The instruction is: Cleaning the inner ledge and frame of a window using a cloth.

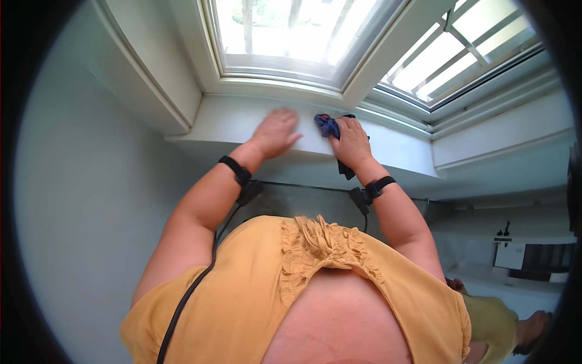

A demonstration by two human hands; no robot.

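Observation:
A dark blue cloth [328,126] with a small red patch lies bunched on the white window sill [218,118]. My right hand [353,143] presses down on it, gripping part of it under the palm and fingers. One end of the cloth hangs over the sill's front edge below the wrist. To the left, my left hand [276,132] is over the sill, motion-blurred, with its thumb apart from the fingers and nothing in it. Whether its palm touches the surface is unclear.
Beyond the sill stands a framed window pane [291,41]; an open barred window [459,50] is at right. A black cable [191,295] runs down my left side. At lower right, a person in a yellow-green top [489,318] appears, possibly a reflection.

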